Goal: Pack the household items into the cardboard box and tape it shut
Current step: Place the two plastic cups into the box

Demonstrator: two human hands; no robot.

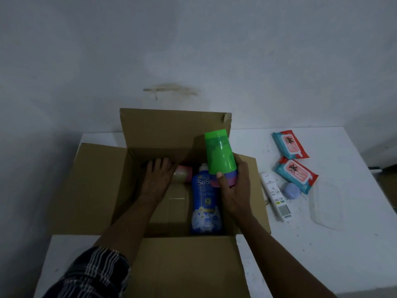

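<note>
Green cup stack [220, 153] is clasped in right grip [233, 186] over cardboard box [103, 190]; left grip [158, 175], fingers straight, is rested on pink item [185, 171] inside; packing underway; stack likely to be lowered beside blue bottle [205, 203].

A dark sleeve [92, 274] carries white checked stripes.

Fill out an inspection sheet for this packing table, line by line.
Surface: white table, speckled with small flecks.
Job's things: cardboard box open, with blue bottle and pink container inside; wipe packs, white remote and lilac tub lie right of the box.
Clutter: clear plastic sheet beside the wipes.
Hands: left hand rests flat on the pink container; right hand grips the cup stack, green one outermost, over the box.
Cables: nothing seen.
Surroundings: white wall with a brownish stain.
</note>
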